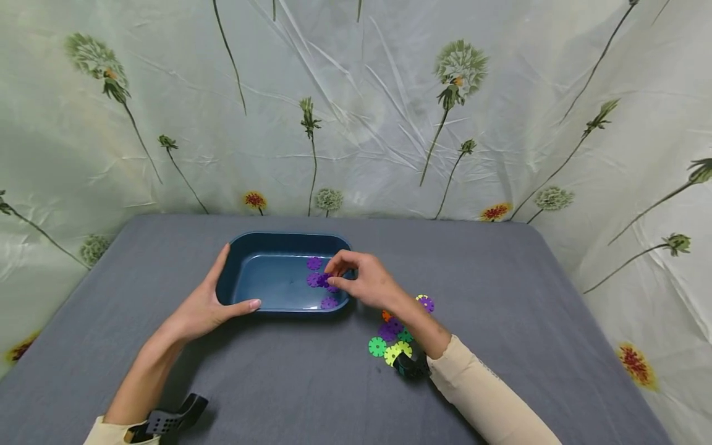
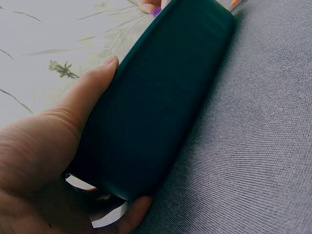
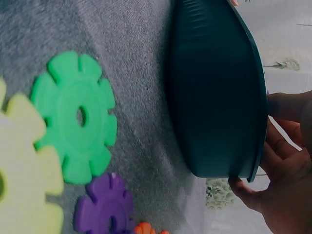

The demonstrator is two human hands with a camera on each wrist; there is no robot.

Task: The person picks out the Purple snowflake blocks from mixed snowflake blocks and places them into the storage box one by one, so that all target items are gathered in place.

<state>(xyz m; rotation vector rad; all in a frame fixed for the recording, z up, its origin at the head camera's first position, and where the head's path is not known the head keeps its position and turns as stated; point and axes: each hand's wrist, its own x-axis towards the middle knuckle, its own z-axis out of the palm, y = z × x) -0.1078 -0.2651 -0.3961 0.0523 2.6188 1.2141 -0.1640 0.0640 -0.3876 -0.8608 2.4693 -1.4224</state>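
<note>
A blue plastic tray [image 1: 267,309] stands on the grey cloth. My left hand [image 1: 208,306] grips its left end, thumb along the near rim and fingers round the end wall; the left wrist view shows the thumb [image 2: 97,85] against the tray's side. Inside the tray's right part, my right hand [image 1: 364,281] pinches a dark purple notched disc [image 1: 324,281] between thumb and fingertips. Several purple notched discs [image 1: 314,263] lie in the tray around it. From the right wrist, that hand [image 3: 282,165] reaches over the rim, its fingertips hidden by the wall.
Right of the tray, partly under my right forearm, lies a loose group of notched discs: green [image 1: 377,347], yellow [image 1: 397,352], purple [image 1: 391,329] and orange [image 1: 386,316]. Another purple disc [image 1: 426,303] lies farther back. A flower-print sheet [image 1: 356,123] hangs behind the table.
</note>
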